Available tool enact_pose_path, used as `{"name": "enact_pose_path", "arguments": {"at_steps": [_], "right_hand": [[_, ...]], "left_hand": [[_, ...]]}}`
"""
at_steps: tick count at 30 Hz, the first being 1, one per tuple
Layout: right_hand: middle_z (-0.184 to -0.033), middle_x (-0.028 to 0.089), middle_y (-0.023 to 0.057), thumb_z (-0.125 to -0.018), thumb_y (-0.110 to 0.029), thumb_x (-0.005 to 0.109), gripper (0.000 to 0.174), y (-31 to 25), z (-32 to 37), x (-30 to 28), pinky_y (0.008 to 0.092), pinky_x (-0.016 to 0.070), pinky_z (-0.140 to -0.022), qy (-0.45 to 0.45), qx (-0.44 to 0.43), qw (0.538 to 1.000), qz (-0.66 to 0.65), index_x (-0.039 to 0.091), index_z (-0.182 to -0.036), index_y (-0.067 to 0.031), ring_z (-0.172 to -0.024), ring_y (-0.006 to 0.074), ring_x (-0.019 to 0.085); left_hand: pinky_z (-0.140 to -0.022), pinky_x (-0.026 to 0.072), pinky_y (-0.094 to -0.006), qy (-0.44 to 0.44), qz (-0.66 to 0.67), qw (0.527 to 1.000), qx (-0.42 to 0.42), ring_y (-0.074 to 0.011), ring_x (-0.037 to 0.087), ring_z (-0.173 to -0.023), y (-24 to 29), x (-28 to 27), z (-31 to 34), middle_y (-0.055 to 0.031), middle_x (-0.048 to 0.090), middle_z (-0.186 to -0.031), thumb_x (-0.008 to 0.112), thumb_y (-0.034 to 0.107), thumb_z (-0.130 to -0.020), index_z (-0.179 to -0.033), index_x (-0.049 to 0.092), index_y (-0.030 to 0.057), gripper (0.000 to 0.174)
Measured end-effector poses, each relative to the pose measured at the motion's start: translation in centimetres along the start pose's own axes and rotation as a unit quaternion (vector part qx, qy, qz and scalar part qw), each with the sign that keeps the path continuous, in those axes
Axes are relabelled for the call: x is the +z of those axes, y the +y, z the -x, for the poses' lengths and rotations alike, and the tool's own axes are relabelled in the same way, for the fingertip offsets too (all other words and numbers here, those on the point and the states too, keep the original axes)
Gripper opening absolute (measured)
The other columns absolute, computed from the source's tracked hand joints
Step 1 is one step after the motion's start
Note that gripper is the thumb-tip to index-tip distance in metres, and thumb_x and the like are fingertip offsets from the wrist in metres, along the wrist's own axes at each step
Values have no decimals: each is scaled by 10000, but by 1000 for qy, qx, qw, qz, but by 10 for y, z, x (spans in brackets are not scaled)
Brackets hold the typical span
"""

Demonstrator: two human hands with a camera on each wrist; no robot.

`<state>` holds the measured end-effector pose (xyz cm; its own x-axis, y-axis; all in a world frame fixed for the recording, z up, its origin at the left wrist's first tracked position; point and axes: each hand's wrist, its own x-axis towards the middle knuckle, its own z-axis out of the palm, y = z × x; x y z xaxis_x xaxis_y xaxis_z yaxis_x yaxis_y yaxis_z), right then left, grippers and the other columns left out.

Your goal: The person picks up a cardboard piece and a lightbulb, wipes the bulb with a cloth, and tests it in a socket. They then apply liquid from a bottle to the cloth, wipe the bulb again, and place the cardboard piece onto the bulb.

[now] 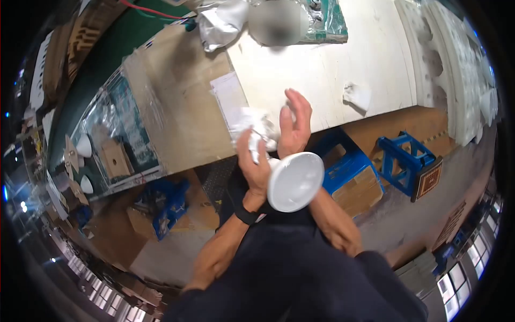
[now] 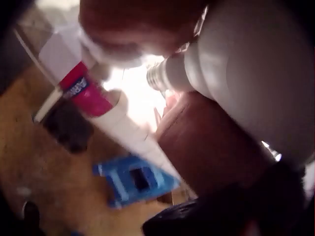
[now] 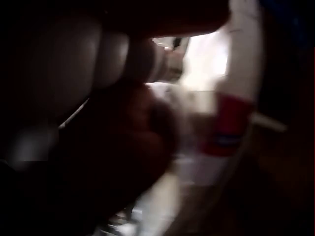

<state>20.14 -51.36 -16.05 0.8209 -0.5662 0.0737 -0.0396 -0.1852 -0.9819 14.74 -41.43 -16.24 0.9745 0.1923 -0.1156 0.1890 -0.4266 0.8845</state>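
In the head view a white light bulb (image 1: 295, 182) with a wide round face sits between my wrists, face toward me. Its neck runs to the palm side of my left hand (image 1: 255, 169); I cannot tell which hand supports it. Crumpled white cloth (image 1: 257, 129) shows between that hand's thumb and fingers. My right hand (image 1: 295, 126) is raised beside it, fingers loosely bent and apart from the cloth. In the left wrist view the bulb's screw base (image 2: 156, 78) points between the hands. The right wrist view is dark and blurred, with the bulb (image 3: 74, 59) at the left.
The white tabletop (image 1: 316, 70) spreads ahead, carrying a crumpled white scrap (image 1: 357, 97) and a paper sheet (image 1: 230, 99). A silvery bag (image 1: 221, 24) lies at the back. White foam trays (image 1: 442, 70) stand right. Blue stools (image 1: 343, 163) are below the table edge.
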Motion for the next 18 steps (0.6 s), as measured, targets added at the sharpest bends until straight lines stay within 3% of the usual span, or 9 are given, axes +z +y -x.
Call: {"name": "enact_pose_path", "arguments": {"at_steps": [2, 3, 4, 6, 7, 11, 14, 16, 18], "right_hand": [[-1295, 655, 157, -1006, -115, 607, 267, 1, -14, -1, 435, 421, -1095, -103, -56, 991, -62, 705, -1229, -6, -1251, 352, 552], [-1188, 710, 139, -990, -120, 641, 233, -1, -30, 0, 388, 462, -1041, -137, -119, 983, -25, 741, -1164, -1, -1185, 302, 607], [-1188, 710, 139, -990, -120, 641, 233, -2, -31, 2, 388, 462, -1041, -138, -114, 984, -16, 741, -1164, -1, -1185, 302, 607], [-1091, 743, 132, -985, -163, 675, 253, -5, -59, 28, 349, 496, -974, -132, 156, 972, -120, 749, -1161, 3, -1086, 239, 658], [-1060, 758, 130, -977, -196, 700, 284, -10, -69, 40, 333, 515, -923, -124, 142, 977, -99, 743, -1171, 7, -982, 207, 687], [-1026, 756, 68, -992, -226, 707, 316, -31, -90, 68, 280, 514, -886, -195, 194, 948, -157, 742, -1191, 17, -952, 143, 673], [-1109, 748, 71, -1070, -307, 599, 382, -42, -107, 59, 272, 502, -944, -310, 213, 903, -210, 731, -1226, 16, -1023, 147, 675], [-1238, 724, 111, -1101, -393, 495, 497, -47, -121, 37, 323, 472, -1032, -357, 249, 860, -267, 673, -1323, 15, -1166, 198, 661], [-1365, 667, 150, -1113, -465, 401, 589, -64, -131, -1, 383, 421, -1115, -331, 260, 865, -273, 611, -1402, 3, -1315, 234, 592]], "left_hand": [[-1112, 418, -449, -82, 112, 988, 72, -365, 577, -1271, -15, 10, 19, -248, 605, -1339, 543, 127, -1050, -1341, 566, -71, 353], [-1006, 470, -389, -52, 177, 981, 54, -268, 618, -1145, -5, 22, 15, -202, 655, -1217, 540, 187, -1080, -1309, 588, -71, 348], [-1006, 470, -389, -56, 182, 981, 45, -268, 618, -1145, -1, 21, 19, -202, 655, -1217, 540, 187, -1080, -1309, 588, -71, 348], [-851, 494, -327, -57, 282, 947, -141, -173, 613, -960, 35, 20, -10, -115, 676, -1064, 541, 265, -1098, -1258, 617, -63, 373], [-753, 472, -276, -43, 311, 935, -167, -98, 563, -848, 51, 16, -19, -40, 652, -952, 542, 304, -1102, -1215, 641, -45, 379], [-682, 550, -274, -48, 421, 856, -295, -120, 667, -816, 90, -17, -45, -61, 691, -996, 542, 363, -1096, -1214, 666, 14, 389], [-809, 601, -340, -202, 642, 658, -338, -185, 721, -947, 70, -38, -62, -89, 715, -1109, 562, 387, -1082, -1337, 596, 42, 430], [-881, 592, -371, -172, 641, 667, -338, -208, 714, -1017, 86, -40, -70, -97, 710, -1159, 567, 368, -1080, -1362, 580, 47, 428], [-1044, 543, -435, -160, 666, 649, -331, -253, 676, -1181, 76, -36, -70, -116, 684, -1283, 588, 289, -1071, -1410, 556, 48, 417]]}}
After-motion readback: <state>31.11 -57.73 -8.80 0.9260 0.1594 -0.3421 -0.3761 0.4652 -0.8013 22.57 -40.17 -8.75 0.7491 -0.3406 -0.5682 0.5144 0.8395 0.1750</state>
